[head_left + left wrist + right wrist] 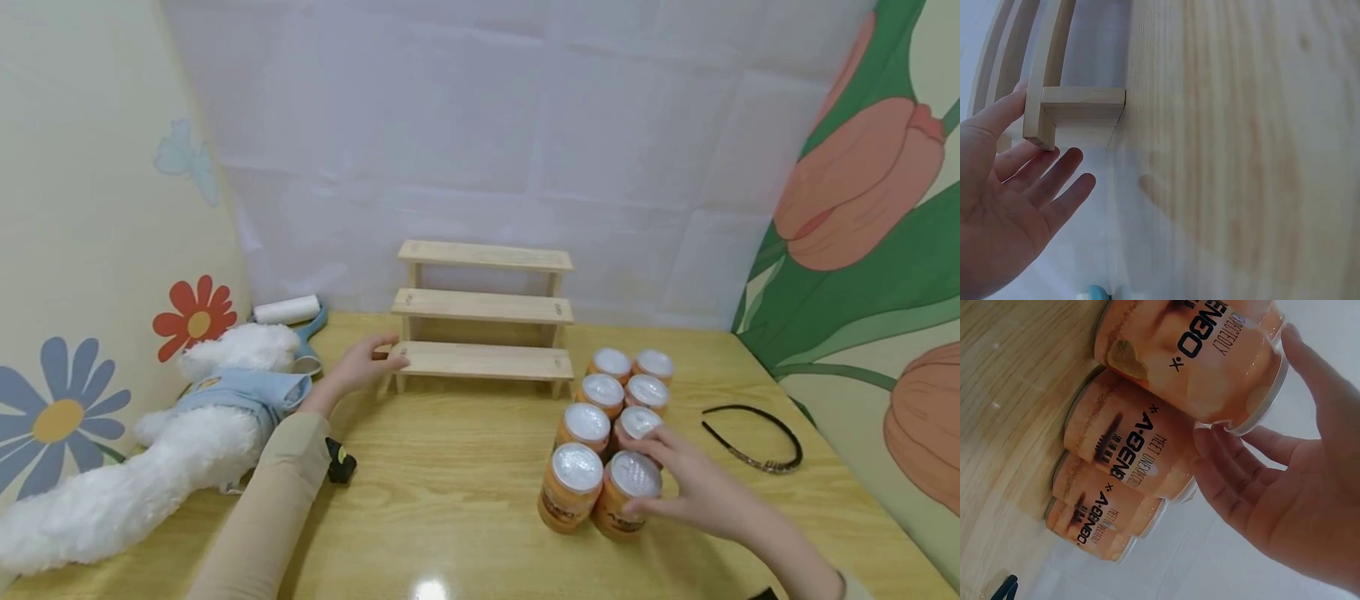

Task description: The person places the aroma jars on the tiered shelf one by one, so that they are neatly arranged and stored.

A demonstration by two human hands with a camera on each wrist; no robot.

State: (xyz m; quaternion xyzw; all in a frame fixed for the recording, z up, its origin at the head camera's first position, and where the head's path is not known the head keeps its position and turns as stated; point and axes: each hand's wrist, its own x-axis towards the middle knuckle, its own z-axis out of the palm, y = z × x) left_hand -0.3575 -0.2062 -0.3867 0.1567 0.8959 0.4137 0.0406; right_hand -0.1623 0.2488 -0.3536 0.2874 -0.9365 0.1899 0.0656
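A three-tier wooden step shelf (480, 358) stands at the back of the table. My left hand (362, 365) pinches the left end of its lowest board (1038, 119) between thumb and index finger. In the left wrist view the other fingers (1063, 165) spread out below it. To the right, several orange cans with shiny clear-looking lids stand upright in two columns. My right hand (693, 483) grips the nearest can of the right column (621, 504) around its lid, thumb (1310, 362) on one side and fingers on the other. Another orange can (568, 492) stands close beside it.
A black headband (757, 442) lies right of the cans. On the left are a white fluffy plush toy (210, 425) in a blue garment and a lint roller (288, 310) with a blue handle. A white sheet (487, 125) hangs behind the shelf.
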